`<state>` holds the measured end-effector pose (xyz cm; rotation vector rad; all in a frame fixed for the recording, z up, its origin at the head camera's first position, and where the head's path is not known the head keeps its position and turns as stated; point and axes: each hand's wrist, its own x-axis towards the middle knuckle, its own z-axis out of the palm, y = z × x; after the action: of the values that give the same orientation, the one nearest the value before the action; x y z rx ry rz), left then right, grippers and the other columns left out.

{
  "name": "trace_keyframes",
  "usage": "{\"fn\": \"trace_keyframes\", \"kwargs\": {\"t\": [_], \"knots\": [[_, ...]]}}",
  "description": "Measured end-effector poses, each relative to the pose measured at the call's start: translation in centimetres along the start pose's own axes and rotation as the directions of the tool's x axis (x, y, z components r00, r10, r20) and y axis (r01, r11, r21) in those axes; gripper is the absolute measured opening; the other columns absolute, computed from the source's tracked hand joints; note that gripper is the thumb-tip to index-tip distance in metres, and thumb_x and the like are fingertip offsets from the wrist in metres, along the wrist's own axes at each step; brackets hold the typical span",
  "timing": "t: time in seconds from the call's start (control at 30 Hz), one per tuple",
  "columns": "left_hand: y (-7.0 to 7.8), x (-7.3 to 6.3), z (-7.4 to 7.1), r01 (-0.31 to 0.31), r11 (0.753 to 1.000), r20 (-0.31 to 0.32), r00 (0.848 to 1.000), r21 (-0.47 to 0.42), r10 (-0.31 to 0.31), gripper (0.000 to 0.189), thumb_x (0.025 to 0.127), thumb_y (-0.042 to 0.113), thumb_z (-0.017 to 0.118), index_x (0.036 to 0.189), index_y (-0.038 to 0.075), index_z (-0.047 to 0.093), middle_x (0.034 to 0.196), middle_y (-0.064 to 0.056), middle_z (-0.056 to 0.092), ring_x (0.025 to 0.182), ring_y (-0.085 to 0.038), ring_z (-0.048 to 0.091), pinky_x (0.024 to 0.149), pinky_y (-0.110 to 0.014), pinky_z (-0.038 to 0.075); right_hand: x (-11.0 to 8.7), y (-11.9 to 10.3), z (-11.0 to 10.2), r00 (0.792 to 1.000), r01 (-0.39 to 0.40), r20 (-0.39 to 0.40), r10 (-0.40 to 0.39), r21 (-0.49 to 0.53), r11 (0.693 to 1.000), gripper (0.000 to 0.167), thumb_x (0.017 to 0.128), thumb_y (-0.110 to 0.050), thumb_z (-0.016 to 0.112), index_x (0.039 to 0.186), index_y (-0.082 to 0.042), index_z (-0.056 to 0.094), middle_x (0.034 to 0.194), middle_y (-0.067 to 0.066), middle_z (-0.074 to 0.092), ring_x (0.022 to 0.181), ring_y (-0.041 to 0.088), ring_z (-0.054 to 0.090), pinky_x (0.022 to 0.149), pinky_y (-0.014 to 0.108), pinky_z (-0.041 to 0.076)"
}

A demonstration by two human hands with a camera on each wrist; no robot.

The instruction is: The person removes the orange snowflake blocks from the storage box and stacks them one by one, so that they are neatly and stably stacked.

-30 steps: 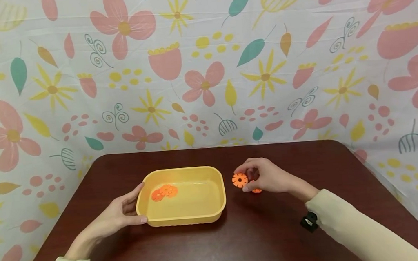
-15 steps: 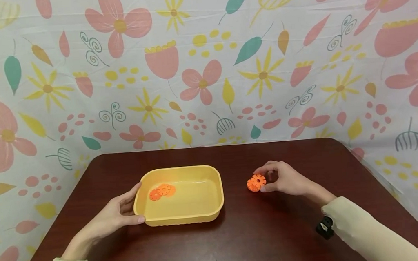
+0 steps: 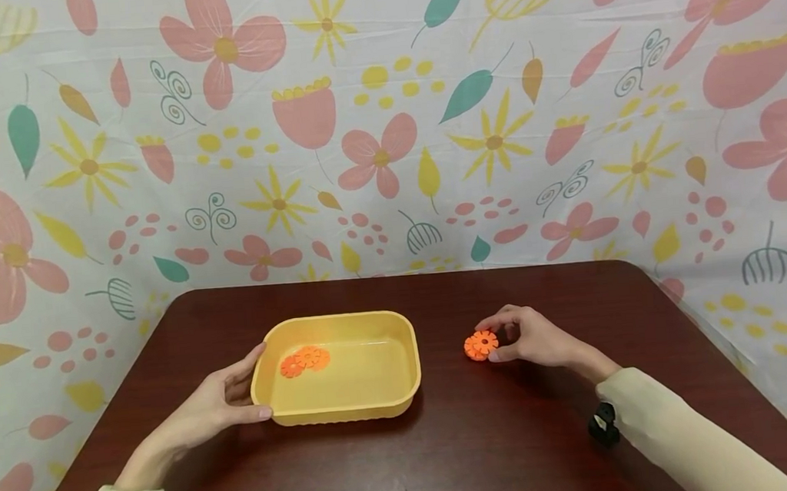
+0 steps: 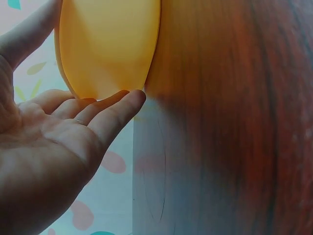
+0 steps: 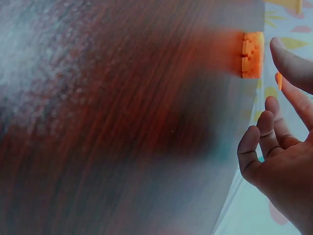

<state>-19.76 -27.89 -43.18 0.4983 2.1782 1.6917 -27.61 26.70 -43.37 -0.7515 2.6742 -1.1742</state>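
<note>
My left hand holds the left end of the yellow tray, thumb at its front corner and fingers at its back corner. In the left wrist view the fingers lie against the tray's end wall. Inside, a few orange flower-shaped notched discs lie at the left. My right hand pinches another orange notched disc by its edge. Close beside it is a small stack of orange discs; the right wrist view shows the stack side-on, with the pinched disc apart from it.
Everything stands on a dark reddish-brown table with rounded far corners. Behind it hangs a white cloth printed with flowers and leaves. Black camera mounts sit on the wrists.
My right hand has moved right with the disc, from the left of the stack to close against it, then stays almost still. The left hand keeps its hold on the tray.
</note>
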Motion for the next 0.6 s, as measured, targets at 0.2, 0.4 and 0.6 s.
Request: {"fn": "trace_keyframes", "kwargs": {"t": [0.2,0.4,0.6], "knots": [[0.03,0.04,-0.06,-0.002,1.000,-0.002,1.000,0.005,0.002,0.099,0.095,0.005,0.078,0.169,0.004,0.013,0.172,-0.024,0.014,0.147,-0.049,0.037,0.097,-0.032,0.056,0.35,0.18,0.25,1.000,0.007,0.010,-0.007,0.001,1.000,0.046,0.085,-0.014,0.090,0.128,-0.004,0.076,0.106,0.010,0.060,0.085,0.031,0.049,0.066,0.032,0.040],[-0.02,0.01,-0.06,0.000,1.000,0.000,1.000,0.007,0.000,0.098,0.095,0.005,0.078,0.169,0.005,0.014,0.172,-0.023,0.015,0.148,-0.049,0.036,0.098,-0.032,0.055,0.37,0.02,0.46,1.000,0.014,0.022,-0.014,0.012,1.000,0.046,0.085,-0.014,0.090,0.128,-0.005,0.076,0.107,0.010,0.060,0.088,0.032,0.049,0.069,0.033,0.041],[-0.09,-0.02,-0.04,-0.001,1.000,-0.002,1.000,0.006,0.001,0.098,0.095,0.005,0.078,0.169,0.005,0.014,0.173,-0.022,0.014,0.148,-0.049,0.035,0.098,-0.032,0.055,0.45,0.08,0.67,0.999,0.015,0.032,-0.015,0.003,1.000,0.046,0.084,-0.014,0.091,0.127,-0.008,0.077,0.108,0.009,0.061,0.090,0.032,0.049,0.072,0.034,0.041]]}}
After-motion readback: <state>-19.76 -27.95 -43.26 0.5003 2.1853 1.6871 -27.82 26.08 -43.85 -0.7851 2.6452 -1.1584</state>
